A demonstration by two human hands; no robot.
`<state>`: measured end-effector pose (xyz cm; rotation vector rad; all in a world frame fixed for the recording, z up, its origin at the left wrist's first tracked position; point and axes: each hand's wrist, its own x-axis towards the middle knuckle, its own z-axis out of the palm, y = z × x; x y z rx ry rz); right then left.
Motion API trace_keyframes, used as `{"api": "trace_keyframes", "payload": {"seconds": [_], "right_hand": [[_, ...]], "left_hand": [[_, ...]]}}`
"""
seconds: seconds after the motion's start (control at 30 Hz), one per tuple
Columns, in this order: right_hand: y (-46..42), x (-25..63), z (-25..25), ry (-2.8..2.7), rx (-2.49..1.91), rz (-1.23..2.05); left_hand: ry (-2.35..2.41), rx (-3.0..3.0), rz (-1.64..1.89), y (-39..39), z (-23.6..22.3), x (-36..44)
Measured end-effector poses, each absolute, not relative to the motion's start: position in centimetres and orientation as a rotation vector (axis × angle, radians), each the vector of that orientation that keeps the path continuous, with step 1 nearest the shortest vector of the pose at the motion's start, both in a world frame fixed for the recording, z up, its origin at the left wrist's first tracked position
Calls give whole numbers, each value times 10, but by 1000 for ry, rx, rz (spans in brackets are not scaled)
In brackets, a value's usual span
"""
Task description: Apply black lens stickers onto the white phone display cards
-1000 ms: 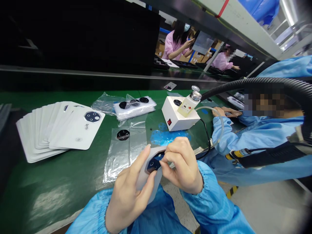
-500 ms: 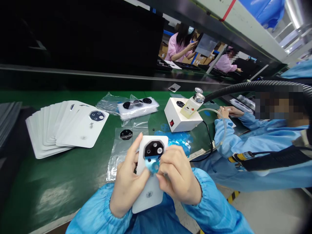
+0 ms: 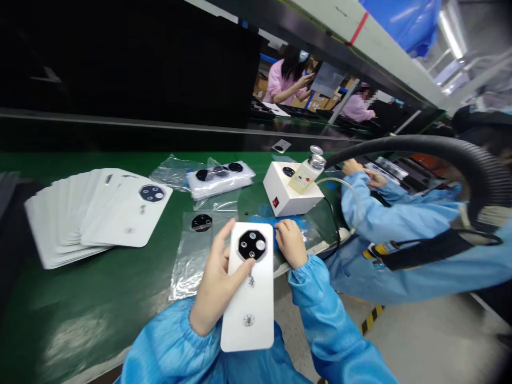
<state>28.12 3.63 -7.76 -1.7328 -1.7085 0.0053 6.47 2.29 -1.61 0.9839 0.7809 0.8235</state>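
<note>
Right hand moved onto blue film, left hand holding phone back

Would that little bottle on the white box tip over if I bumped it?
It probably could. The bottle is narrow and stands tall on top of the white box. Its metal cap may make it a bit top-heavy. It looks like glass, though I can't be sure, so it might break if it fell.

Nothing readable, only blurred print on the white phone back cover
</note>
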Motion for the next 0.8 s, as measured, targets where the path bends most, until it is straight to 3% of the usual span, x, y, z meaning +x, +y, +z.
{"api": "trace_keyframes", "payload": {"seconds": [0.23, 0.47, 0.63, 0.8], "right_hand": [[39, 283, -88, -1818, -2002, -60], [37, 280, -84, -1864, -2056, -82], [37, 280, -83, -1877, -2066, -103], [31, 280, -83, -1875, -2011, -105]], "left_hand": [[402, 1023, 228, -17, -40, 200], [327, 1050, 172, -28, -27, 301], [267, 1052, 133, -36, -26, 299], [288, 1054, 120, -35, -43, 221]]}}
